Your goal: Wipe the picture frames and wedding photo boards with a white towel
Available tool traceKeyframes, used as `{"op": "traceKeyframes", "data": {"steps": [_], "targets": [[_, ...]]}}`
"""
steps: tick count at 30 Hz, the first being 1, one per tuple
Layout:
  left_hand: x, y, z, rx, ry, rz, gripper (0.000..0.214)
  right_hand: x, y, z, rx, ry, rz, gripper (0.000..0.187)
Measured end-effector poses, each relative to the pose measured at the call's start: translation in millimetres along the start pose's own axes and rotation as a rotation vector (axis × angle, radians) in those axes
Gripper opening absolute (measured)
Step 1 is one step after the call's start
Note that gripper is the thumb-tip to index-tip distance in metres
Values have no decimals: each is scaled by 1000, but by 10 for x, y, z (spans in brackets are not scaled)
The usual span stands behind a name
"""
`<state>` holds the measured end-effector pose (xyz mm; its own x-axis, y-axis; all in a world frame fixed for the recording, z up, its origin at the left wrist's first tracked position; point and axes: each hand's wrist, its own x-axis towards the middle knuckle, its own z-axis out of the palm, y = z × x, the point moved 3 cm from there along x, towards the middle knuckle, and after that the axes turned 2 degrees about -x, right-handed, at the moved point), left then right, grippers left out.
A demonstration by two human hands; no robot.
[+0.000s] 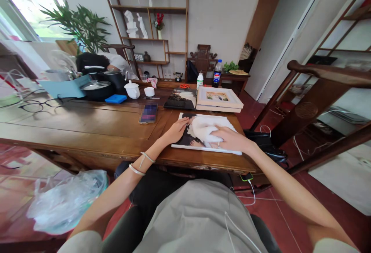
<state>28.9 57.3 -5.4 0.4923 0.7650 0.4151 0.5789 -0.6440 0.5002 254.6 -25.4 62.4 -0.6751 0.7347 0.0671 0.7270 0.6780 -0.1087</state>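
Note:
A photo panel with a dark left part and a white right part lies flat at the table's front edge before me. My left hand rests on its upper left side, fingers stretched out flat. My right hand, with a ring on it, presses down on the panel's right half, its fingers closed on a bunched white cloth. Part of the picture is covered by the cloth and the hand. Just behind lie a dark photo board and a white framed picture, side by side.
Left of the panel lies a phone. Farther back stand a white teapot, a cup, a cola bottle and a small white bottle. Orange scissors lie behind the boards. A wooden chair stands at right.

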Motion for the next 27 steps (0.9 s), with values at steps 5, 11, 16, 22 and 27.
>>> {"op": "traceKeyframes", "data": {"steps": [5,11,16,22,27], "targets": [[-8,14,-4,-3,-2,1,43,406,544,116,26,91,16,25],[-18,46,-8,-24,-5,-19,44,565,713,116,-55,207,178,38],[-6,30,6,-10,8,-13,42,432,382,116,-97,171,78,27],[3,20,0,-23,3,3,43,63,-426,87,-26,124,-102,32],[1,55,-25,-55,-45,55,45,81,-556,28,72,65,-171,38]]}}
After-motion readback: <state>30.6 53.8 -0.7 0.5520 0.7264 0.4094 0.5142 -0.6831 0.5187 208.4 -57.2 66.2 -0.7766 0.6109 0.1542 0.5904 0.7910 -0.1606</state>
